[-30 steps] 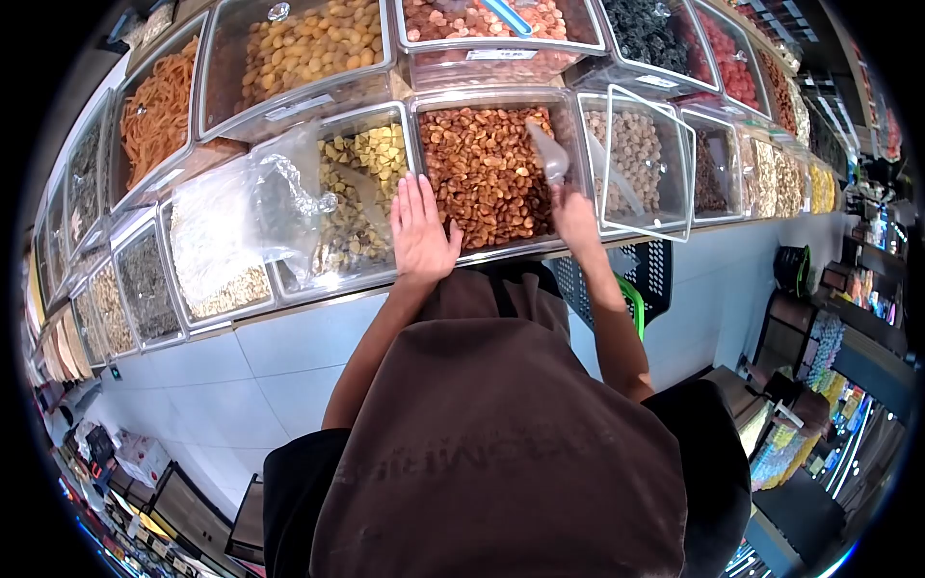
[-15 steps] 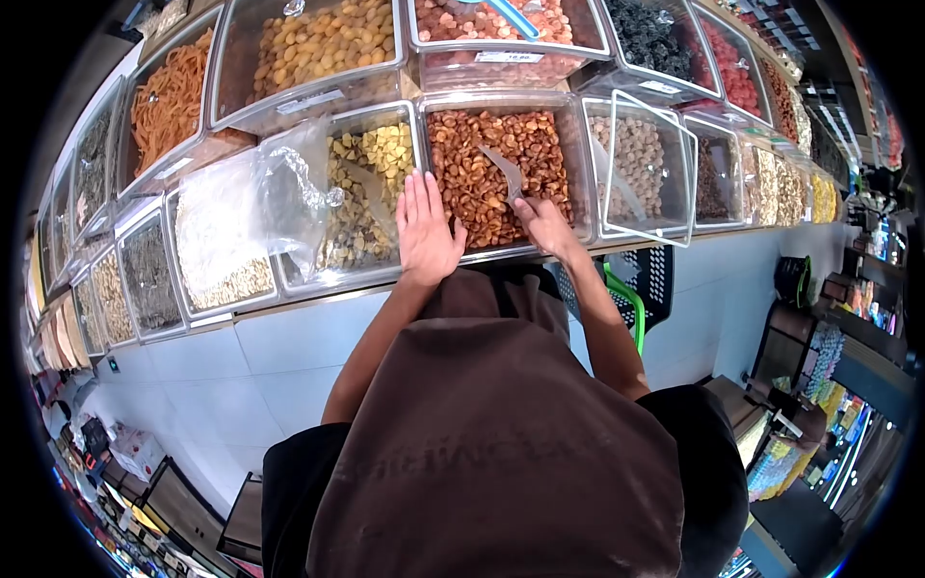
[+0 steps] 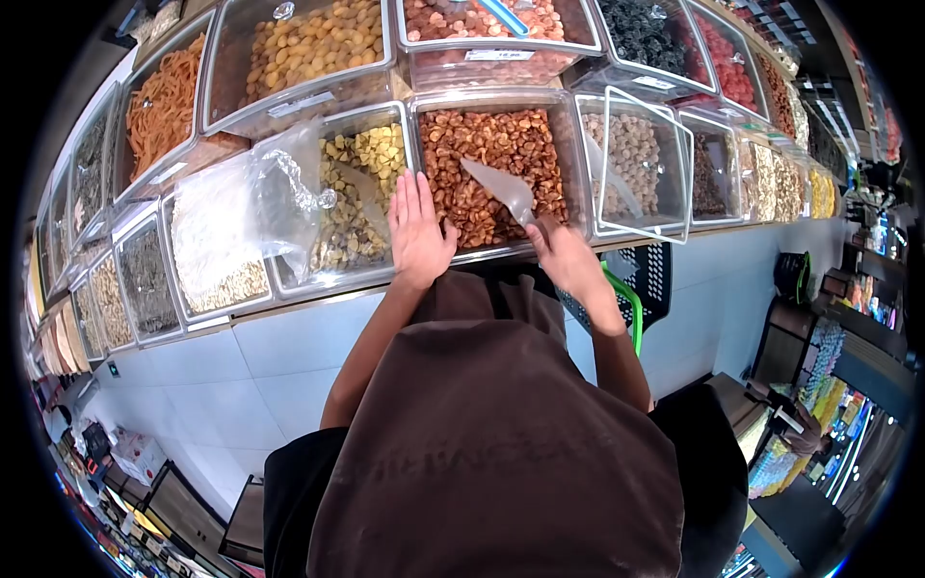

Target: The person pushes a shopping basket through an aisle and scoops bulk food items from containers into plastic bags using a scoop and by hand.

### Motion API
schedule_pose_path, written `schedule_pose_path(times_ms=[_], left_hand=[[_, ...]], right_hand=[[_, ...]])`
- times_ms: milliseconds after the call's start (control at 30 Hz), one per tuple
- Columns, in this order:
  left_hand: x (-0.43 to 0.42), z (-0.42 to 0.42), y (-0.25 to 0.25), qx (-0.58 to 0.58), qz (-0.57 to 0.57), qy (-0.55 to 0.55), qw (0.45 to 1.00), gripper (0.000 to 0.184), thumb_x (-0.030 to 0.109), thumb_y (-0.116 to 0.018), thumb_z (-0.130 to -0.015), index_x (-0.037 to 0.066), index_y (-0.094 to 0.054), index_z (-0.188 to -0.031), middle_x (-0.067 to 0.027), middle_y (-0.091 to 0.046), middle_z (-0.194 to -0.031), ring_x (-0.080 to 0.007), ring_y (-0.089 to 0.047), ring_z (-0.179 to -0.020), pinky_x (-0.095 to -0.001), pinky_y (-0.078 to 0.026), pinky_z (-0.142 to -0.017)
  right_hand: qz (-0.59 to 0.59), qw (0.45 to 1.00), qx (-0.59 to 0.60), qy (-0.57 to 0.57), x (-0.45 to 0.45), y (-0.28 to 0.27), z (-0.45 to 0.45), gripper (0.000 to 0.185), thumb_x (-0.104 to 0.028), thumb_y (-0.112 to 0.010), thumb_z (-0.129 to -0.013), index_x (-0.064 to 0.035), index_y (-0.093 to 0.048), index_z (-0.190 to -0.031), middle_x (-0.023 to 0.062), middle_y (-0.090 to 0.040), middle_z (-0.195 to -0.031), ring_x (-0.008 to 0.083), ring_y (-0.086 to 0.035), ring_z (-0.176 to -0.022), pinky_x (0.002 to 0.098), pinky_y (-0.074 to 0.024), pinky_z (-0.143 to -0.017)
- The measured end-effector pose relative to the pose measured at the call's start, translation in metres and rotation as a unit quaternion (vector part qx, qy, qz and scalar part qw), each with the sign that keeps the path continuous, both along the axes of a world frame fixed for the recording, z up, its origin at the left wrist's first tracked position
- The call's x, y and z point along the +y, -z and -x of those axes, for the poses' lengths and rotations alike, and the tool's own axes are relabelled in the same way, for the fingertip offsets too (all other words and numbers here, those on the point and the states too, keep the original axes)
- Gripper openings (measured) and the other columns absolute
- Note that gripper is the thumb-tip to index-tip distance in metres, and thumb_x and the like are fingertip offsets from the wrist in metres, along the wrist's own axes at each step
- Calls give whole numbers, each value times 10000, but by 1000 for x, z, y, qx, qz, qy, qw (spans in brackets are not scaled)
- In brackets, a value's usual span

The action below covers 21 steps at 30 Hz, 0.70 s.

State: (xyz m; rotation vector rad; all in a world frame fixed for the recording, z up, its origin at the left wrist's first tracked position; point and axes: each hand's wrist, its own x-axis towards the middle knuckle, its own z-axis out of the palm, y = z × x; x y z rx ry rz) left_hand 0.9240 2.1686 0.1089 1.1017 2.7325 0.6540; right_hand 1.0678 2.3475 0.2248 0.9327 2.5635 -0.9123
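My right hand (image 3: 568, 258) is closed round the handle of a clear plastic scoop (image 3: 503, 190). The scoop's blade lies over reddish-brown beans or nuts (image 3: 487, 137) that fill an uncovered clear bin (image 3: 575, 183); their exact kind I cannot tell. My left hand (image 3: 419, 236) is open, with fingers stretched out, and rests on the bin's left rim. Just left of it is a bin of yellow and brown pieces (image 3: 358, 159), with another scoop in it. A bin of pale round pieces (image 3: 621, 159) stands to the right, its clear lid (image 3: 689, 183) askew.
A clear plastic bag (image 3: 289, 183) lies over the bins to the left. Behind are lidded bins of yellow dried fruit (image 3: 323, 48), pink pieces (image 3: 487, 19) with a blue-handled tool, and dark pieces (image 3: 641, 39). A dark basket with a green handle (image 3: 631, 303) is below the counter, right.
My right hand has moved slightly right and towards me. The scoop has turned, so its broad blade now shows over the brown pieces. My left hand stays on the rim.
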Motion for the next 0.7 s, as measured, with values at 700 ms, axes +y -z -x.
schedule_pose_path(times_ms=[700], left_hand=[[1, 2, -4, 1, 0, 6, 1000, 940, 283, -612, -781, -98, -192, -1532, -287, -194, -1604, -387, -158, -1517, -469, -114, -1229]], right_hand=[[-161, 986, 23, -39, 2, 63, -12, 317, -327, -538, -1014, -25, -607, -947, 255, -656, -755, 478, -637, -765, 557, -521, -679]])
